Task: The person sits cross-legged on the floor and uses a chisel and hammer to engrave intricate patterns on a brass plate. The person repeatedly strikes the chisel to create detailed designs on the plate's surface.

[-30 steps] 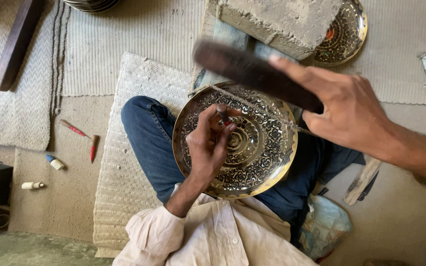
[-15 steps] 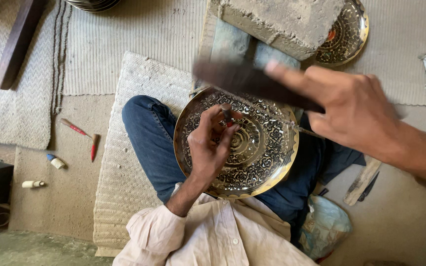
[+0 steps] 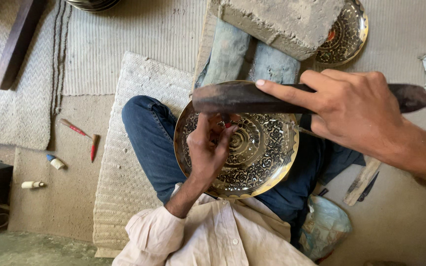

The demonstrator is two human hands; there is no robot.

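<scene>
An engraved round brass plate rests on my lap, over my blue jeans. My left hand lies on the plate's left half and pinches a small metal punch upright against the pattern. My right hand grips a dark wooden mallet and holds it level just above the plate's upper rim. The mallet's head is right over the punch, and I cannot tell whether they touch.
A grey stone block sits beyond my knees, with a second decorated plate next to it. A red-handled tool, a small red tool and two small tubes lie on the floor at left. Woven mats cover the floor.
My right hand has swung the mallet down from a raised, tilted pose to level, just over the punch. My left hand and the plate have stayed in place.
</scene>
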